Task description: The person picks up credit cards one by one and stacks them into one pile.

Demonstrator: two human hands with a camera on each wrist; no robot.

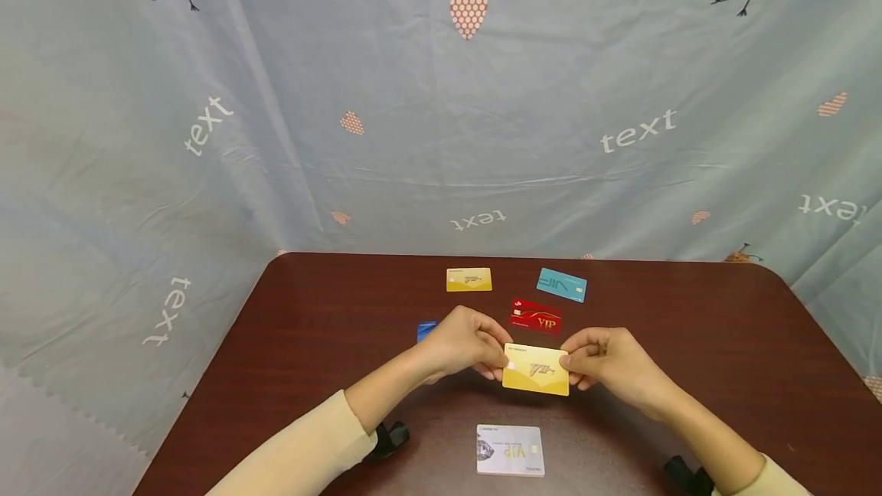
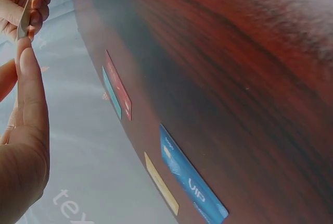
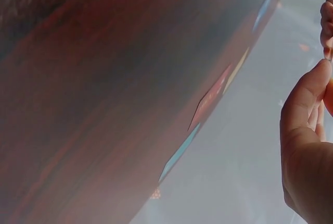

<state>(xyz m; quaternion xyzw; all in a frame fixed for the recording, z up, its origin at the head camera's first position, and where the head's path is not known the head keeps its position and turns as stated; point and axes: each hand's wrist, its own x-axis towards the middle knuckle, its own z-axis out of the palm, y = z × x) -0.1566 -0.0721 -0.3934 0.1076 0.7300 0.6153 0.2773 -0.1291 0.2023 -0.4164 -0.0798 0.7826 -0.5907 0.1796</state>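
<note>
Both hands hold up one gold card point(image 1: 536, 369) by its short ends. My left hand point(image 1: 463, 343) pinches its left end between thumb and fingers, and my right hand point(image 1: 613, 366) pinches the right end. In the left wrist view the gold card point(image 2: 25, 18) appears nearly edge-on between the hands. Nearer to me lies a white VIP card point(image 1: 510, 450), seemingly a small stack by its thick edge. Beyond the hands is a red VIP card point(image 1: 535, 316). A blue VIP card point(image 2: 190, 177) is partly hidden behind my left hand in the head view.
A second gold card point(image 1: 468, 279) and a teal card point(image 1: 562, 285) lie toward the far edge of the dark wooden table point(image 1: 331, 312). Behind the table hangs a grey-blue printed cloth point(image 1: 413, 174), which also runs along its left side.
</note>
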